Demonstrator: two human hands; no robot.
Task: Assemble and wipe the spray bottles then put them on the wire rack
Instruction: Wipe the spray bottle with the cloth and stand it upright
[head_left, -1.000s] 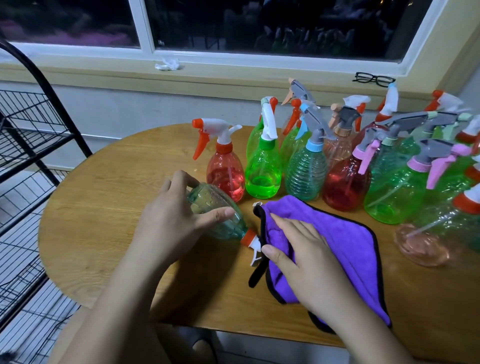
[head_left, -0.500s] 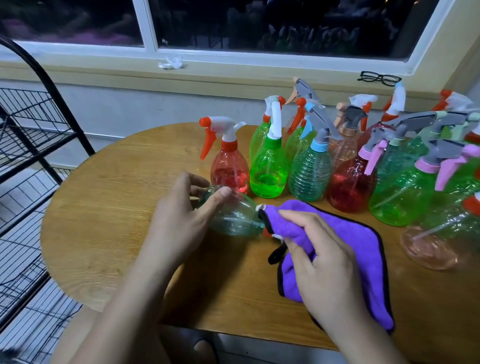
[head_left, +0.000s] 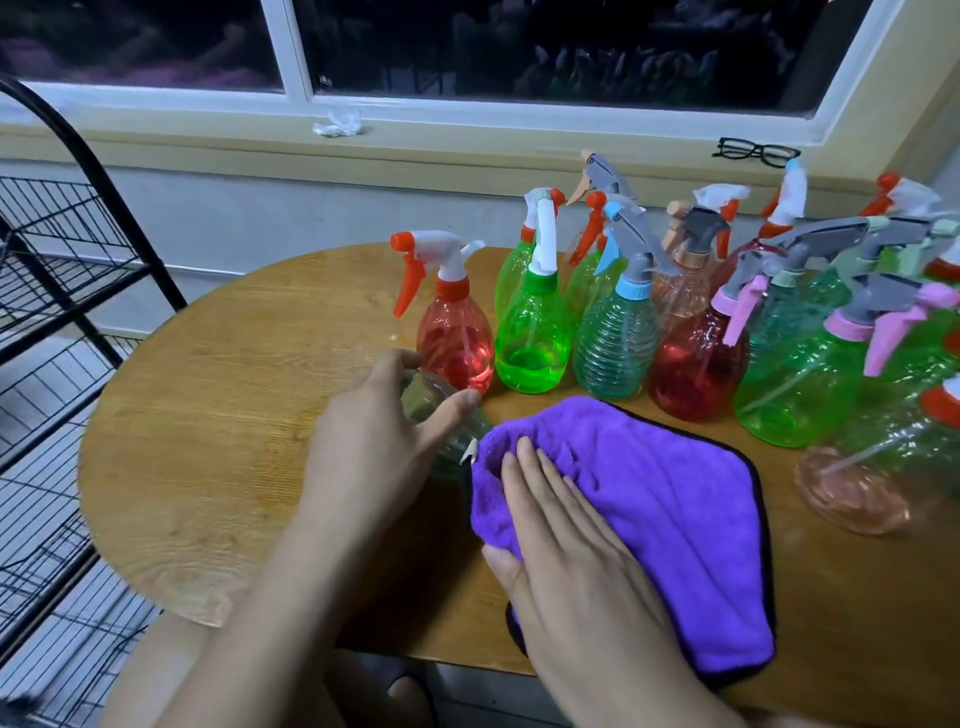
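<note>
Our cloth (head_left: 649, 493) now covers the rightward-pointing neck of the bottle (head_left: 462, 434), right hand (head_left: 566, 540) flat atop; left hand (head_left: 374, 452) grips its body.

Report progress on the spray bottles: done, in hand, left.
Done: the standing bottles on the table wear trigger heads. In hand: the left hand grips a clear bottle lying on its side while the right hand presses the purple cloth over its nozzle end. Left: what shows of the wire rack holds no bottle.

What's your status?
Left hand grips pale green clear plastic spray bottle, on its side. Right hand flat on purple fleece cloth over its head. Coloured standing spray bottles close behind.
</note>
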